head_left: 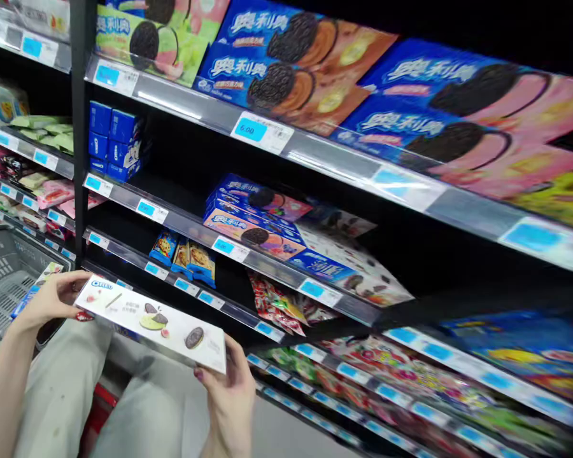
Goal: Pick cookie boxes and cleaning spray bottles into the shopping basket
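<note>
A long white Oreo box [153, 323] with pictured cookies is held flat between both hands at the lower left. My left hand [52, 298] grips its left end, fingers curled around the edge. My right hand [229, 394] holds the right end from below, thumb on the box's near corner. The box hangs in front of the lowest shelves, above my light trousers.
Dark shelves [267, 137] run left to right, stocked with blue and pink Oreo boxes [286, 57], small blue packs [112, 140] and snack bags [277, 305], with blue price tags on the rails. A grey shopping basket [4, 280] sits at the left.
</note>
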Motion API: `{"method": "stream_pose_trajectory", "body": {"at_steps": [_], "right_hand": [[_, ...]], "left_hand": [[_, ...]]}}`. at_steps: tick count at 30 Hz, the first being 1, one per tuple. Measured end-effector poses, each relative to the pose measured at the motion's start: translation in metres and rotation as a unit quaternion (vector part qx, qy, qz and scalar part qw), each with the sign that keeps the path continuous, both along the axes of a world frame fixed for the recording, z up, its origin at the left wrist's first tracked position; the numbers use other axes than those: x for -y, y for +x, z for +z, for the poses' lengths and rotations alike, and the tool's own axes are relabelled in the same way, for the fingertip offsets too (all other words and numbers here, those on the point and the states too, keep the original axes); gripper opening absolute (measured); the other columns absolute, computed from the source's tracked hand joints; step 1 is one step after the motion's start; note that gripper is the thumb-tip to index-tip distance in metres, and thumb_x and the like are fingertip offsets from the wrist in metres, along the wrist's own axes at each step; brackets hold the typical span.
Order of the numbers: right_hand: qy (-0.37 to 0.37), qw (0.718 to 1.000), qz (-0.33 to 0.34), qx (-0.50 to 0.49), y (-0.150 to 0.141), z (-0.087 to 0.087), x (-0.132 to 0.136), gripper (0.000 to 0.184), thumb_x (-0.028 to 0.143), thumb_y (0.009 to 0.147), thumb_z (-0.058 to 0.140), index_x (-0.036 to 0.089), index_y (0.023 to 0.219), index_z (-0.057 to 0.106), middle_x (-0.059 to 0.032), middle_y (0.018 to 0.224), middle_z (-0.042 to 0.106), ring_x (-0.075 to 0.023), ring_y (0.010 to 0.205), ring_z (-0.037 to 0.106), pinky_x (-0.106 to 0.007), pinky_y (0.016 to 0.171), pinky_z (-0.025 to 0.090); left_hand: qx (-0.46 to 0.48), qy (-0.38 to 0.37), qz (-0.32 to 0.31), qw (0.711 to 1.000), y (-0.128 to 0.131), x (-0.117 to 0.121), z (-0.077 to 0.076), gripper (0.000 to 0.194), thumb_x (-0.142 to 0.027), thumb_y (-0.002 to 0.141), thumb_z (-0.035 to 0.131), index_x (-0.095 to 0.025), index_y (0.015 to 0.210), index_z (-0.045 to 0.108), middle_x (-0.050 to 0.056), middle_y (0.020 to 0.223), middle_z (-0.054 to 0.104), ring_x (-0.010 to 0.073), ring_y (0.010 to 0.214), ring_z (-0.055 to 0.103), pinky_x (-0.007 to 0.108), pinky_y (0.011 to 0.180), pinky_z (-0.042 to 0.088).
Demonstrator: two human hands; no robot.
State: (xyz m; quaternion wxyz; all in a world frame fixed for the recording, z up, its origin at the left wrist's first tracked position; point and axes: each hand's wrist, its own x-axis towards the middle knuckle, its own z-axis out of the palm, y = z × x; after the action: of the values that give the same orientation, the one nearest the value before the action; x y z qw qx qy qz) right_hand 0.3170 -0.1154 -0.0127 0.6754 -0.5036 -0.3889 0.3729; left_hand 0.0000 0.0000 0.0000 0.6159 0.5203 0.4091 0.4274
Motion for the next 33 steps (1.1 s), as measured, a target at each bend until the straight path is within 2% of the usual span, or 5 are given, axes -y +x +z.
{"method": "stream_pose_trajectory", "body": {"at_steps": [4,7,19,25,33], "right_hand": [[0.046,0.997,-0.039,0.04,0.001,0.0,0.003,0.059,0.03,0.05,0.093,0.024,0.105,0.071,-0.0094,0.108,0.068,-0.0243,0.086,0.069,-0.024,0.056,0.055],[0.097,0.99,-0.046,0.096,0.002,0.004,0.003,0.057,0.032,0.049,0.095,0.024,0.101,0.072,-0.0094,0.102,0.07,-0.0273,0.095,0.068,-0.031,0.072,0.058],[0.131,0.982,-0.051,0.129,0.001,0.011,0.0,0.044,0.027,0.058,0.091,0.026,0.098,0.073,-0.0086,0.098,0.072,-0.0258,0.093,0.069,-0.033,0.074,0.057],[0.027,0.998,-0.042,0.038,0.002,0.009,0.005,0.058,0.034,0.047,0.094,0.023,0.099,0.071,-0.0101,0.1,0.071,-0.0278,0.087,0.069,-0.034,0.067,0.057],[-0.128,0.99,-0.02,-0.056,-0.007,0.014,-0.003,0.048,0.047,0.057,0.087,0.019,0.089,0.065,-0.005,0.08,0.07,-0.0196,0.068,0.064,-0.027,0.058,0.053]], "left_hand": [[-0.004,0.065,-0.038,0.997,-0.003,0.0,0.002,0.058,-0.008,0.044,0.088,-0.023,0.098,0.076,0.005,0.103,0.073,0.0236,0.095,0.067,0.025,0.082,0.055],[-0.005,0.11,-0.046,0.993,-0.006,0.0,0.001,0.06,-0.01,0.045,0.09,-0.026,0.102,0.077,0.004,0.104,0.072,0.0232,0.096,0.067,0.022,0.079,0.055],[-0.014,0.151,-0.046,0.987,-0.007,0.001,0.0,0.054,-0.013,0.05,0.09,-0.029,0.101,0.078,0.006,0.106,0.072,0.0262,0.101,0.068,0.023,0.076,0.058],[-0.007,0.073,-0.037,0.997,-0.002,0.002,0.007,0.057,-0.017,0.044,0.092,-0.024,0.098,0.077,0.004,0.095,0.073,0.0231,0.09,0.068,0.025,0.078,0.057],[-0.035,-0.029,-0.032,0.998,0.006,0.001,0.011,0.035,-0.031,0.058,0.084,-0.017,0.088,0.072,0.001,0.077,0.069,0.0161,0.067,0.064,0.02,0.057,0.052]]}}
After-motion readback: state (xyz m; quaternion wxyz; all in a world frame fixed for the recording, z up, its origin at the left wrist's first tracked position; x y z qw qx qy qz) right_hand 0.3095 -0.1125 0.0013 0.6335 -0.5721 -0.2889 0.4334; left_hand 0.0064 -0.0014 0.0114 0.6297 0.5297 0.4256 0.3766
